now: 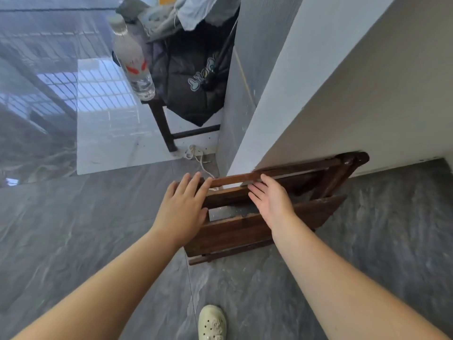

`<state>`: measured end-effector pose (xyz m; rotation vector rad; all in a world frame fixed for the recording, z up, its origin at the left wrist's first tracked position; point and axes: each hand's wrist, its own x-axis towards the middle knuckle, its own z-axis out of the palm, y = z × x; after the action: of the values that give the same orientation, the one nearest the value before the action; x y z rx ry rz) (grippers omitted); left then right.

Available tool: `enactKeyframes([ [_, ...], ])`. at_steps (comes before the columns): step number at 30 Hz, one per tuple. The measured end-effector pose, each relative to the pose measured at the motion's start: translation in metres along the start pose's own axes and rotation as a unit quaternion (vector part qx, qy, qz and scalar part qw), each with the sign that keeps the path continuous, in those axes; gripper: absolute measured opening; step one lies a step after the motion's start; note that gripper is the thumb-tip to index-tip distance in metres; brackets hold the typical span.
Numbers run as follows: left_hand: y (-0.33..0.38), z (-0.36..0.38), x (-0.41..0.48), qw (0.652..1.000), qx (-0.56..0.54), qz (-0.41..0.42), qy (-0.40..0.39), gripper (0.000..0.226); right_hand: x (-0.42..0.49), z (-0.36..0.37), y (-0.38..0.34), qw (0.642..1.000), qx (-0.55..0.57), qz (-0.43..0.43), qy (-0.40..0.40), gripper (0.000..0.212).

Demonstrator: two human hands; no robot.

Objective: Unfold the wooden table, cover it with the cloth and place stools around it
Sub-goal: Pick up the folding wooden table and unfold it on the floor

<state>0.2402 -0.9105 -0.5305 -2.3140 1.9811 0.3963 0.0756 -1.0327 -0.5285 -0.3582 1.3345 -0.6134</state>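
Wooden and not yet unfolded, the table point(257, 224) was leaned against the wall point(343, 106) at centre frame, reached for by the left hand point(182, 212) and right hand point(270, 203), both open-fingered, nothing yet gripped, covering and stools judged outstanding.

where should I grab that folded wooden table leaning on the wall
Probably the top rail of the folded table, from above with fingers curled over it. The table stands on edge against the wall, and both open hands, left and right, hover there.

both open hands, left point(182, 207) and right point(270, 201), reach the folded wooden table point(235, 231) leaning against the wall point(343, 94).
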Motion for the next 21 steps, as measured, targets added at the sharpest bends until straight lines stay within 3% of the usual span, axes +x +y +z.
enactKeyframes([
  [5, -0.003, 0.01, 0.009, 1.0, 0.0, -0.008, -0.01, 0.066, 0.013, 0.001, 0.003, 1.0, 0.021, 0.017, -0.014, 0.034],
  [11, -0.005, 0.014, 0.022, 1.0, -0.022, -0.02, 0.004, 0.065, 0.02, 0.008, 0.007, 0.997, 0.061, 0.029, -0.022, 0.05],
  [21, -0.011, 0.013, 0.02, 0.996, -0.076, -0.028, 0.029, 0.061, 0.01, 0.012, 0.02, 0.999, 0.03, -0.017, 0.014, 0.029],
])
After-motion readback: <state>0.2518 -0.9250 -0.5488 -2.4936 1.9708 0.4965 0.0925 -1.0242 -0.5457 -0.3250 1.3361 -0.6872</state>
